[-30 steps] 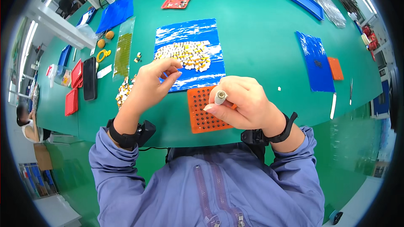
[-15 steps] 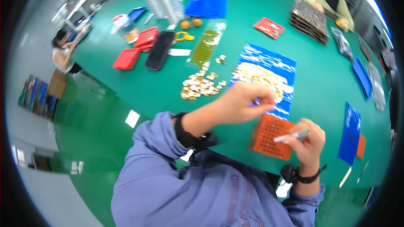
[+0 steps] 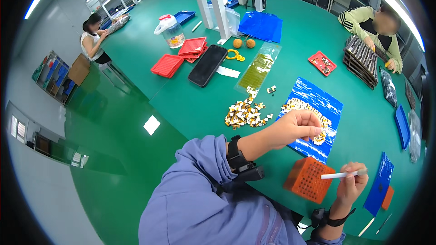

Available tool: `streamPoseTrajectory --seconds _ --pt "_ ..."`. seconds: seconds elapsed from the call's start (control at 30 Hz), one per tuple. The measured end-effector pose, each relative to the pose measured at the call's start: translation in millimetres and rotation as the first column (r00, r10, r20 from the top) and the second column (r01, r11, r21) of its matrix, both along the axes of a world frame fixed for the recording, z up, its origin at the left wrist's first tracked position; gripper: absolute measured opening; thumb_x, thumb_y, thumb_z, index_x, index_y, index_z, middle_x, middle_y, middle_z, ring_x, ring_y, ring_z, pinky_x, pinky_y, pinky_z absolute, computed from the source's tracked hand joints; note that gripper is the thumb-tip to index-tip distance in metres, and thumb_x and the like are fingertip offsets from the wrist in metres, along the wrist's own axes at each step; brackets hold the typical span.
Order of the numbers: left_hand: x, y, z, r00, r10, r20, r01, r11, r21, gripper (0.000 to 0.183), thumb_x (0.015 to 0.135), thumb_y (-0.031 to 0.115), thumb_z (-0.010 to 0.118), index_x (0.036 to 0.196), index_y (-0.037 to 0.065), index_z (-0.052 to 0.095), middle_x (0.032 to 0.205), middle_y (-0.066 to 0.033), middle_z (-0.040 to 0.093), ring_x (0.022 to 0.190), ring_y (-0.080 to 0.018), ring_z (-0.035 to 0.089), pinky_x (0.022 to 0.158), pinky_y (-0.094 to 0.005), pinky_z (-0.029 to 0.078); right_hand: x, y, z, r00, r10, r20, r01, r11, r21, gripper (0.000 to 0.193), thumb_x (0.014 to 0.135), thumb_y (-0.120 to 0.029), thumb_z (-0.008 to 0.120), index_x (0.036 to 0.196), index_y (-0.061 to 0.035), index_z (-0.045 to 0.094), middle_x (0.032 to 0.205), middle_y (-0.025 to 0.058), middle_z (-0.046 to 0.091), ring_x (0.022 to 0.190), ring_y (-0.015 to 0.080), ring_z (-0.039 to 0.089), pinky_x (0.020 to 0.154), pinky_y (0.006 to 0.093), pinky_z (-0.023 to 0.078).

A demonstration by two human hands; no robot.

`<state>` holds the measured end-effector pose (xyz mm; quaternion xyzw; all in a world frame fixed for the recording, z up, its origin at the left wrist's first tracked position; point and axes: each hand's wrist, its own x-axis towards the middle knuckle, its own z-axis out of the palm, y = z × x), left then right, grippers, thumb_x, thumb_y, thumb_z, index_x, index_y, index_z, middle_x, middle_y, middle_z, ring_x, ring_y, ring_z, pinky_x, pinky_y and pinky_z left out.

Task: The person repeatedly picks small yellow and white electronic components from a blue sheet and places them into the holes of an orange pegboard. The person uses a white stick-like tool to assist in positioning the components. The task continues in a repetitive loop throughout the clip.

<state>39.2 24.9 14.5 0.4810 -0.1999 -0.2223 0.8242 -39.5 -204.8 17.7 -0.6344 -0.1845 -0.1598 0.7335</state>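
Note:
My left hand (image 3: 293, 129) hovers over a blue sheet (image 3: 329, 100) at the centre right, its thumb and fingers pinched together. Whatever the pinch holds is hidden or too small to make out. Beneath it, small white-and-yellow pieces (image 3: 323, 120) lie on the sheet, partly covered by the hand. In my right hand (image 3: 352, 186) is a white pen-like stick (image 3: 338, 175), gripped between thumb and fingers, its thin end pointing left. That end reaches over the right side of an orange block (image 3: 309, 179) with rows of holes in its top.
Left of the sheet lies a loose pile of similar pieces (image 3: 245, 114). Beyond are a black phone (image 3: 208, 66), red trays (image 3: 168, 65), a clear jar (image 3: 172, 34) and white posts (image 3: 218, 7). A co-worker (image 3: 370, 31) sits far right beside stacked dark trays (image 3: 362, 62).
The whole view has shifted as my head moved. My left hand has drawn farther from the orange block, over the pieces. The stick has moved rightward relative to the block and lies more level.

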Motion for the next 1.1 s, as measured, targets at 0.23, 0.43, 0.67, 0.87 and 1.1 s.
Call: streamPoseTrajectory --seconds 0.23,0.43,0.67,0.87,1.1 --pt "-3.7 -2.6 -5.2 0.973 -0.078 -0.219 0.064 0.995 -0.073 0.008 0.081 0.009 0.059 0.086 0.006 0.055 0.077 0.0003 0.056 0.069 -0.0066 0.053 0.063 -0.0195 0.044 4.6 6.0 18.1 0.984 -0.083 -0.159 0.085 0.996 0.002 0.011 0.074 -0.004 0.059 0.077 0.0 0.05 0.063 0.003 0.047 0.054 0.0087 0.042 0.047 0.02 0.031" --pt "-10.0 -6.0 -9.6 0.974 -0.145 -0.172 0.107 0.972 -0.211 0.006 0.083 0.007 0.054 0.086 0.006 0.049 0.075 -0.0024 0.051 0.071 -0.0119 0.05 0.064 -0.0256 0.042 12.9 0.3 30.1 0.99 0.025 -0.136 -0.034 0.998 -0.062 0.009 0.069 0.004 0.062 0.077 0.0014 0.058 0.069 0.0058 0.056 0.058 0.0084 0.047 0.05 0.0205 0.033" --pt "-18.6 -13.1 -14.0 0.959 -0.255 -0.123 0.202 0.921 -0.334 0.012 0.083 0.013 0.056 0.084 0.008 0.045 0.074 -0.004 0.047 0.071 -0.0167 0.048 0.062 -0.0292 0.04 9.1 1.3 14.5 0.953 0.14 -0.27 -0.156 0.987 -0.039 0.013 0.073 0.004 0.063 0.085 0.0011 0.06 0.078 0.0048 0.06 0.069 0.0072 0.055 0.06 0.0191 0.042" --pt "-20.3 -14.7 -11.1 0.954 -0.276 -0.116 0.226 0.918 -0.325 0.013 0.083 0.014 0.057 0.082 0.009 0.045 0.07 -0.0024 0.045 0.069 -0.015 0.047 0.06 -0.0291 0.039 9.4 -1.6 10.3 0.961 0.154 -0.229 -0.165 0.986 -0.033 0.012 0.075 0.002 0.062 0.086 0.0014 0.059 0.077 0.004 0.06 0.069 0.0064 0.055 0.06 0.0188 0.042" --pt "-22.5 -16.0 -12.7 0.937 -0.32 -0.142 0.241 0.884 -0.4 0.009 0.083 0.008 0.055 0.083 0.005 0.047 0.075 -0.0067 0.051 0.073 -0.0162 0.051 0.065 -0.0292 0.042 12.1 -6.0 7.8 0.96 0.176 -0.219 -0.195 0.978 -0.068 0.013 0.075 0.001 0.062 0.088 0.0016 0.059 0.077 0.0039 0.06 0.068 0.0058 0.054 0.058 0.0186 0.043"
